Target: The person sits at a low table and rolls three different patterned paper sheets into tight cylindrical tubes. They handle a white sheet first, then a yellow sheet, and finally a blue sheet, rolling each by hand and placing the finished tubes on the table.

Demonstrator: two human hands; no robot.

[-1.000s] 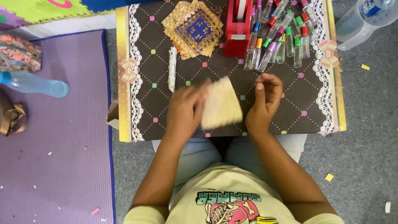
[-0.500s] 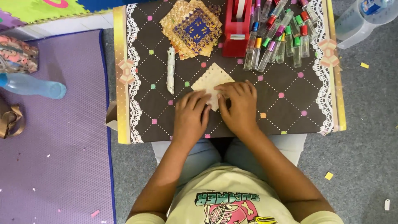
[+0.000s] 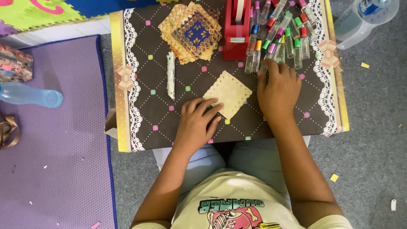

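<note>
Cream paper square (image 3: 229, 93) under left fingers (image 3: 210, 111); right fingers (image 3: 271, 70) at vials (image 3: 275, 42).

tape dispenser (image 3: 236, 32): far end cut off by the top edge.
small bottles (image 3: 280, 40): the farthest run out at the top edge; how many, cannot tell.
bottle under right hand (image 3: 277, 91): fingertips cover the near end of a bottle; whether it is gripped, cannot tell.
cream square (image 3: 227, 94): near-left corner hidden under the left hand (image 3: 197, 123).
clear jug (image 3: 360, 21): far right, clipped by the top edge.
blue bottle (image 3: 29, 95): left end cut off by the left edge.
lap: mostly hidden beneath the dark board (image 3: 144, 80).
</note>
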